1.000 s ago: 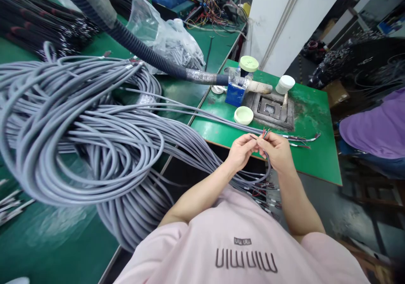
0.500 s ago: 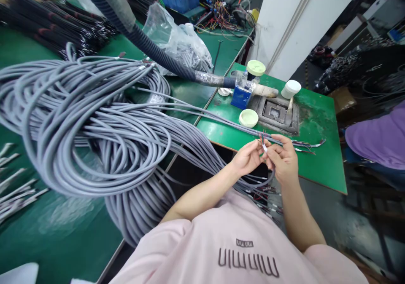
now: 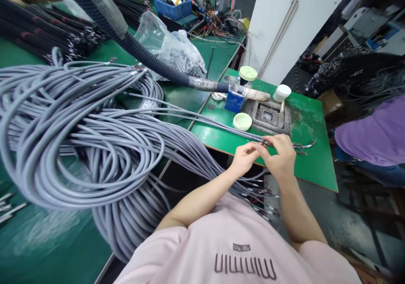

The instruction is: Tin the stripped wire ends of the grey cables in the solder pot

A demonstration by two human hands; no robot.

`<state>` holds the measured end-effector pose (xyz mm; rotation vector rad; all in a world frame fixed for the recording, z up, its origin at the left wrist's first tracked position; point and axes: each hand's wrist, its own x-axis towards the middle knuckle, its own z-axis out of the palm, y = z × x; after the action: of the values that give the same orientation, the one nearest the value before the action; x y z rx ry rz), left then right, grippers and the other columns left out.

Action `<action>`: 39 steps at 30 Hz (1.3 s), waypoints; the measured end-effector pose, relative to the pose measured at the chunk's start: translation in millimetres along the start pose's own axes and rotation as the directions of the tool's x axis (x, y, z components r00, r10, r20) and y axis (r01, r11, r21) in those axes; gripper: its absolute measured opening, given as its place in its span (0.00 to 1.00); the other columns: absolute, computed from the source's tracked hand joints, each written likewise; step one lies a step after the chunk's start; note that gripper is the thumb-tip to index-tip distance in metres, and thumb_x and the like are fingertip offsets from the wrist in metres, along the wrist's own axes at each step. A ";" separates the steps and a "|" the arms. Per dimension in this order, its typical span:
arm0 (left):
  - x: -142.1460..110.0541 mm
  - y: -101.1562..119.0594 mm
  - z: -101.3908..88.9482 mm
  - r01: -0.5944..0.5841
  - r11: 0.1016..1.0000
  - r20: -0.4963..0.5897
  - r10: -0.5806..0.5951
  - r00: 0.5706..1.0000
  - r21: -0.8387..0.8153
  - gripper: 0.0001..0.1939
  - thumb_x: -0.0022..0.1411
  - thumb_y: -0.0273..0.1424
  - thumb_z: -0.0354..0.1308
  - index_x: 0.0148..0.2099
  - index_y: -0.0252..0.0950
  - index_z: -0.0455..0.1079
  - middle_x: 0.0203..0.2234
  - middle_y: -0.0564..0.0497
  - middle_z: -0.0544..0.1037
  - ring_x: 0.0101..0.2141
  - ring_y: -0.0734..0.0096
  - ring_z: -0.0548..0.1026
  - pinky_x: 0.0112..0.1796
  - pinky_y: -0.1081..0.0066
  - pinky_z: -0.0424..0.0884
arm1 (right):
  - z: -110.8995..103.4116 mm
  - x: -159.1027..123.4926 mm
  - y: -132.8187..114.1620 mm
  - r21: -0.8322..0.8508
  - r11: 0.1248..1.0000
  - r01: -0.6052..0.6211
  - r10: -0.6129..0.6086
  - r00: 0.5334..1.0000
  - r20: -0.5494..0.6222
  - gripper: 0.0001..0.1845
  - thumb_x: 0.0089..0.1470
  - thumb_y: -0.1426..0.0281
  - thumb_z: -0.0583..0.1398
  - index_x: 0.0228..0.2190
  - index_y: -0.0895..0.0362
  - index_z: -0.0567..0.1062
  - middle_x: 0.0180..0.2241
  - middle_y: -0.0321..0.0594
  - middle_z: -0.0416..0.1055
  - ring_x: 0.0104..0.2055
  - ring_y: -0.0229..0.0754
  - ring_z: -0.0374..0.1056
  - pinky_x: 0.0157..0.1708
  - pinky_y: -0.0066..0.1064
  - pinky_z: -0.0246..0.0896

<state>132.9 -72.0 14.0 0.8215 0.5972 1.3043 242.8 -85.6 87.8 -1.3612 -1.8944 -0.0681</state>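
Note:
My left hand [image 3: 245,156] and my right hand [image 3: 281,155] meet over the near edge of the green board, fingertips pinched together. Between them are the thin coloured wires [image 3: 263,140] at the stripped end of a grey cable; the fingers cover most of that end. Just beyond my hands, several grey cables [image 3: 218,123] run across the board, their bare wire ends [image 3: 302,148] poking out to the right. Below, more stripped cable ends [image 3: 261,197] hang by my shirt. A large coiled bundle of grey cables [image 3: 126,136] fills the left.
On the green board [image 3: 311,168] stand a soldering pot [image 3: 267,115], a blue box [image 3: 234,101], a pale green dish [image 3: 242,121] and a white jar [image 3: 282,93]. A ribbed hose [image 3: 158,60] crosses above. A person in purple [image 3: 373,134] is at right.
The fingers of both hands have closed in around the wire end, and the white sleeve that showed between them is now covered. The view has shifted slightly.

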 end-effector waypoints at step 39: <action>-14.6 -2.9 -10.7 0.142 0.989 0.247 -0.146 0.958 0.033 0.21 0.53 0.44 0.68 0.36 0.31 0.69 0.23 0.54 0.72 0.23 0.80 0.68 0.28 0.76 0.66 | -33.5 2.1 14.2 0.085 0.993 -0.086 0.089 0.996 -0.021 0.12 0.58 0.67 0.62 0.23 0.55 0.76 0.25 0.36 0.71 0.28 0.38 0.65 0.34 0.35 0.56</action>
<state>123.5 -84.4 4.4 0.9209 0.4579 1.0454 272.9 -93.4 106.8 -1.3784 -1.7948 0.0379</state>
